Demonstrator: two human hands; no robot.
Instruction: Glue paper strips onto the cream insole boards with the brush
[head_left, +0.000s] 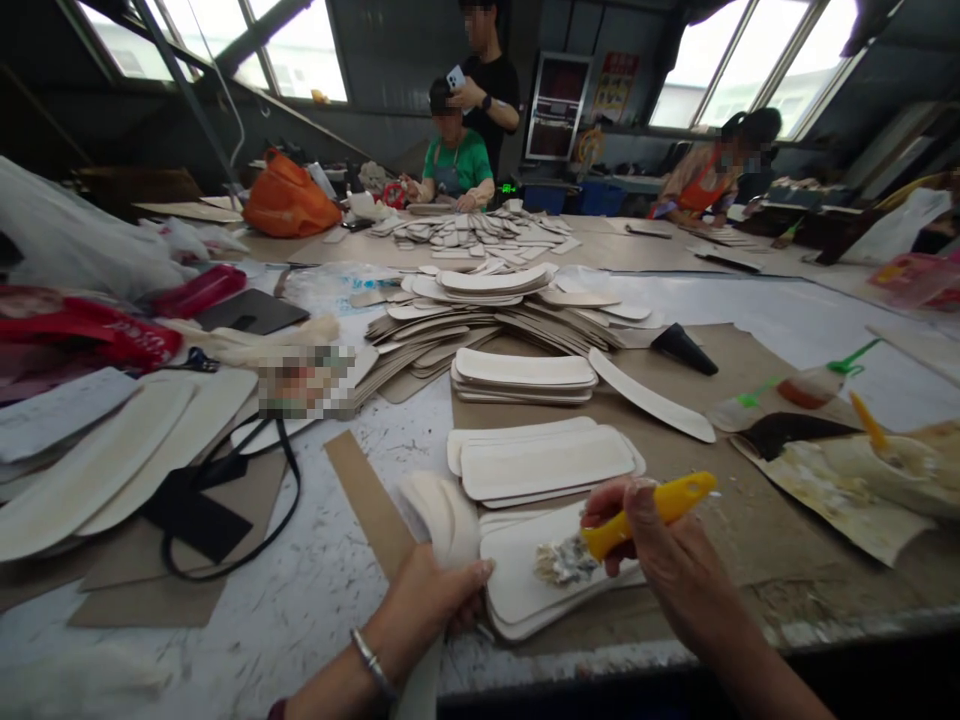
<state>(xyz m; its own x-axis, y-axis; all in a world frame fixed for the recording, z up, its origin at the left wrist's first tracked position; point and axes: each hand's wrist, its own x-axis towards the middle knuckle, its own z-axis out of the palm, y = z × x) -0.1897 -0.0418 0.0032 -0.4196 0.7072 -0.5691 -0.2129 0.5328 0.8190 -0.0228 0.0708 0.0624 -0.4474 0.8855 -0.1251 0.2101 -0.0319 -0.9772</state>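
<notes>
A yellow-handled brush [684, 497] is gripped in my right hand [664, 550], its fingers closed round the lower handle. Its bristles, clotted with a pale paste, rest on the top piece of a stack of white rounded panels [517, 585]. My left hand [435, 595], a silver bangle at its wrist, is closed on some curved white pieces [442, 515], partly blurred, at the left edge of that stack. Just beyond lies another stack of white panels [547, 465]. A brown strip [371, 500] runs beside my left hand.
Farther back are another panel stack [525, 370] and a large heap of pieces [480, 310]. A paste-covered container [907, 465] and a squeeze bottle [810, 390] stand right. A black strap [296, 480] lies left. Several people are across the tables.
</notes>
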